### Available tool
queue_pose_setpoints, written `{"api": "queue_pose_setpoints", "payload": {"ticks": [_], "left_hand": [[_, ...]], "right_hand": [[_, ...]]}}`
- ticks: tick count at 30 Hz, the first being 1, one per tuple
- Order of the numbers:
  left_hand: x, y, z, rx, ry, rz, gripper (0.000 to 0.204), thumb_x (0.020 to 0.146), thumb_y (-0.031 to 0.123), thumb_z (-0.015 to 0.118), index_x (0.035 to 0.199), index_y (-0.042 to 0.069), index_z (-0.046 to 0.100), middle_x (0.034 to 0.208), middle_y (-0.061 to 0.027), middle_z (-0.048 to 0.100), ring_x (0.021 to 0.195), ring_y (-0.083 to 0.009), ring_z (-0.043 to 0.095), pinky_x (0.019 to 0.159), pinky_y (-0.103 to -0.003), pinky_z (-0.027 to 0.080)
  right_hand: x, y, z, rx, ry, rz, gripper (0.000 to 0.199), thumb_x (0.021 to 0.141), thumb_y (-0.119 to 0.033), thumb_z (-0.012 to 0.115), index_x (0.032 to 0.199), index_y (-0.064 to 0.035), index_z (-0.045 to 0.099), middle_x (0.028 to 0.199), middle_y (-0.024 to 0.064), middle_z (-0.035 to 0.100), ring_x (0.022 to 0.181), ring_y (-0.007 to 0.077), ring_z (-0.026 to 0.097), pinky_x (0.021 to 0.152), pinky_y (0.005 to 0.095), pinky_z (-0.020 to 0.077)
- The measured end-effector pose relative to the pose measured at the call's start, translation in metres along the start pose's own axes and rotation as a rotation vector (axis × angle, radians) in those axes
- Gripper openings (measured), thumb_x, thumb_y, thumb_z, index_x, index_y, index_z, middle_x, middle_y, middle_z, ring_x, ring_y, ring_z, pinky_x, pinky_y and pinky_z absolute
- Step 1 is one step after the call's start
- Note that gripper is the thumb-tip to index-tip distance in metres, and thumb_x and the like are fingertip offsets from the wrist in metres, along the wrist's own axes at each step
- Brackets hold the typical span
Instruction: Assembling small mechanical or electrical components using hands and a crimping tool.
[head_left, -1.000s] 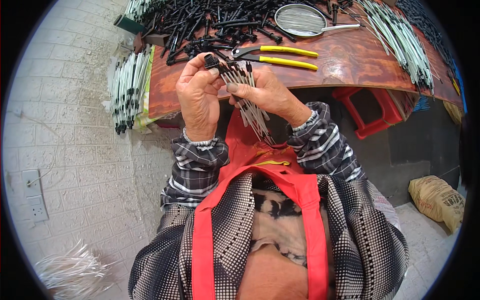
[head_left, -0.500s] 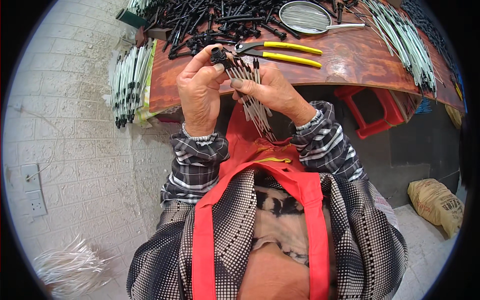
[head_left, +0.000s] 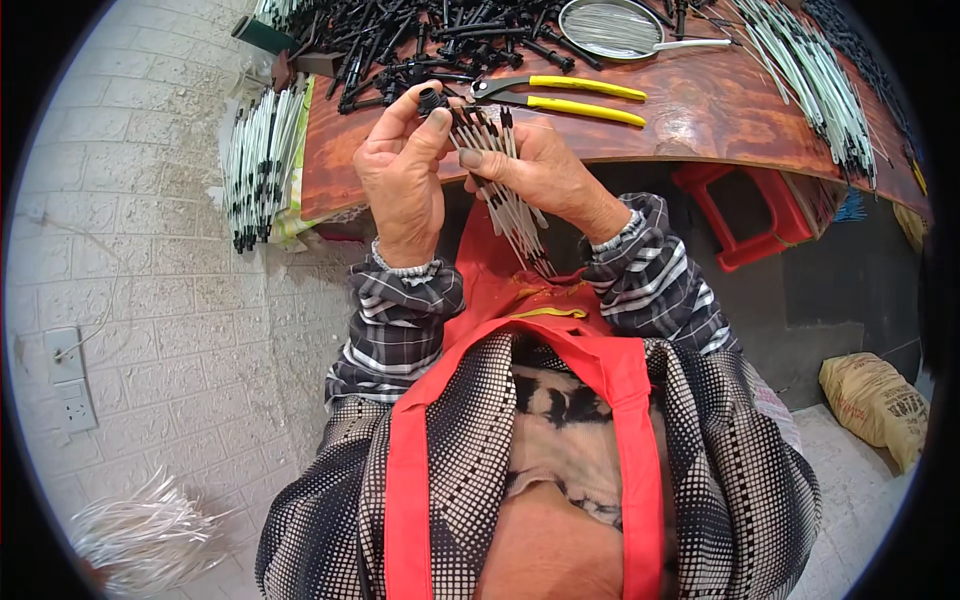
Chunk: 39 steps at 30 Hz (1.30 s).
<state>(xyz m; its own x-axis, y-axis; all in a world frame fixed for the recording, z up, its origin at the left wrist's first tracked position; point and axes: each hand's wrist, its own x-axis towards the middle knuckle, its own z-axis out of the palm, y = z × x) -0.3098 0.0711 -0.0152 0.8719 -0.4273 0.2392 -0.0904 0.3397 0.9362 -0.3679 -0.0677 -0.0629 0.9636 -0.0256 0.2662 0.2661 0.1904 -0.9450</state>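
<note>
My left hand [head_left: 408, 175] pinches a black threaded plastic fitting [head_left: 431, 101] between thumb and fingers, just below the table's front edge. Close beside it, my right hand [head_left: 535, 175] is closed round a bundle of thin white tubes with black tips [head_left: 515, 218], its thumb lying across them. The black upper ends of the tubes fan out toward the fitting; whether one sits in it is hidden by my fingers. The tubes' lower ends hang over my red apron [head_left: 480, 250]. Beyond my hands lie pliers with yellow handles [head_left: 588, 108].
Black plastic parts [head_left: 450, 45] heap across the back of the wooden table [head_left: 690, 120]. A round dish of thin clear pieces [head_left: 610, 32] stands there. White tube bundles lie at the right [head_left: 810, 90] and hang at the left [head_left: 262, 170]. A red stool [head_left: 745, 225] stands underneath; a sack [head_left: 870, 405] lies right.
My left thumb has shifted up onto the fitting, and the fitting has tipped slightly. The right hand keeps its hold on the tubes, its thumb a little higher.
</note>
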Motion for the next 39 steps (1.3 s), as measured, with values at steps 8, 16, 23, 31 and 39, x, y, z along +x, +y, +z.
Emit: {"api": "queue_pose_setpoints", "payload": {"ticks": [8, 16, 23, 31, 39], "left_hand": [[0.002, -0.005, 0.0, -0.179, -0.024, -0.121, 0.031, 0.092, 0.003, 0.062, 0.122, -0.003, 0.058, 0.105, -0.009, 0.066, 0.09, -0.0122, 0.064, 0.076, -0.025, 0.054], [0.009, -0.016, -0.006, -0.153, 0.013, -0.137, 0.034, 0.094, 0.005, 0.061, 0.127, -0.002, 0.055, 0.101, -0.0048, 0.064, 0.085, -0.0109, 0.061, 0.073, -0.025, 0.052], [0.006, -0.022, -0.001, -0.13, 0.104, 0.033, 0.032, 0.091, 0.003, 0.064, 0.121, -0.005, 0.057, 0.103, -0.0059, 0.064, 0.088, -0.0111, 0.062, 0.073, -0.024, 0.052], [0.004, -0.017, -0.002, -0.173, 0.089, 0.094, 0.031, 0.09, 0.002, 0.064, 0.119, -0.006, 0.057, 0.105, -0.0081, 0.066, 0.088, -0.0131, 0.064, 0.076, -0.024, 0.053], [0.003, -0.012, -0.002, -0.282, 0.074, 0.067, 0.032, 0.09, 0.001, 0.065, 0.12, -0.006, 0.056, 0.106, -0.0092, 0.066, 0.089, -0.0146, 0.065, 0.079, -0.026, 0.054]], "right_hand": [[0.0, 0.016, -0.006, -0.006, -0.016, 0.042, 0.025, 0.093, -0.027, 0.065, 0.092, -0.0018, 0.068, 0.07, 0.0007, 0.064, 0.063, 0.0065, 0.059, 0.056, 0.0235, 0.0467], [0.006, 0.014, -0.007, -0.093, -0.028, 0.069, 0.023, 0.093, -0.025, 0.065, 0.092, -0.0023, 0.068, 0.071, 0.0001, 0.064, 0.063, 0.0058, 0.057, 0.056, 0.0232, 0.0463], [0.01, 0.018, -0.003, -0.102, 0.038, 0.016, 0.024, 0.093, -0.024, 0.064, 0.092, -0.0005, 0.069, 0.071, 0.0, 0.063, 0.065, 0.0064, 0.057, 0.057, 0.0234, 0.0463], [0.005, -0.003, 0.002, -0.234, 0.045, -0.059, 0.03, 0.094, -0.028, 0.062, 0.09, 0.0014, 0.068, 0.07, 0.0005, 0.063, 0.066, 0.0063, 0.056, 0.057, 0.0256, 0.0459], [0.009, -0.003, 0.002, -0.203, 0.011, -0.055, 0.026, 0.091, -0.025, 0.061, 0.082, -0.002, 0.068, 0.058, 0.0025, 0.056, 0.054, 0.0091, 0.051, 0.052, 0.0275, 0.0417]]}}
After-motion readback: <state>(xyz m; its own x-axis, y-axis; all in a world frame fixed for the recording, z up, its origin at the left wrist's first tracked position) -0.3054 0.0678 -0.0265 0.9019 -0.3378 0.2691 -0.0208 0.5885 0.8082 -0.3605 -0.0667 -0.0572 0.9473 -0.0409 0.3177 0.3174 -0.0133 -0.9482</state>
